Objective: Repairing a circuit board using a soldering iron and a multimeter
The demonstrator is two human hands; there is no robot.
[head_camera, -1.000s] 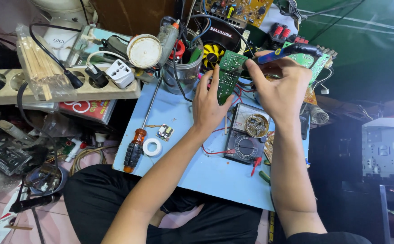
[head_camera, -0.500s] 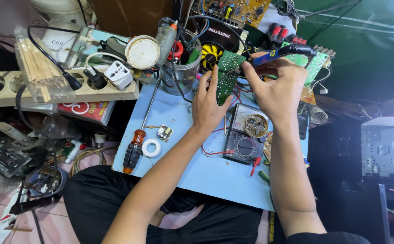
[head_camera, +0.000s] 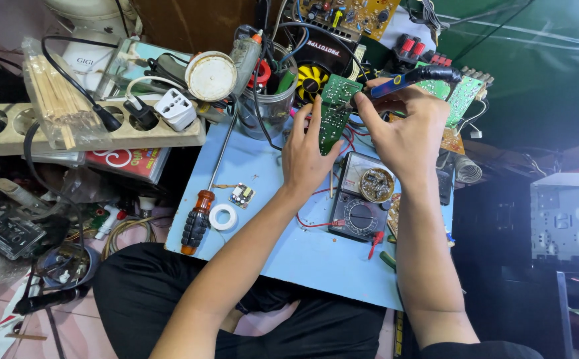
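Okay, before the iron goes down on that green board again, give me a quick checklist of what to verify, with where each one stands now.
1. Left hand grips the green circuit board: ok.
2. Right hand holds the blue-handled soldering iron: ok.
3. Iron tip meeting the board: cannot tell, too small.
4. Multimeter lies flat on the blue board, under the hands: ok.
5. Red leads away from the iron: ok.
6. Screwdriver out of the hands' way: ok.

Two hands [head_camera: 309, 156], one screwdriver [head_camera: 200, 216], one multimeter [head_camera: 359, 199].
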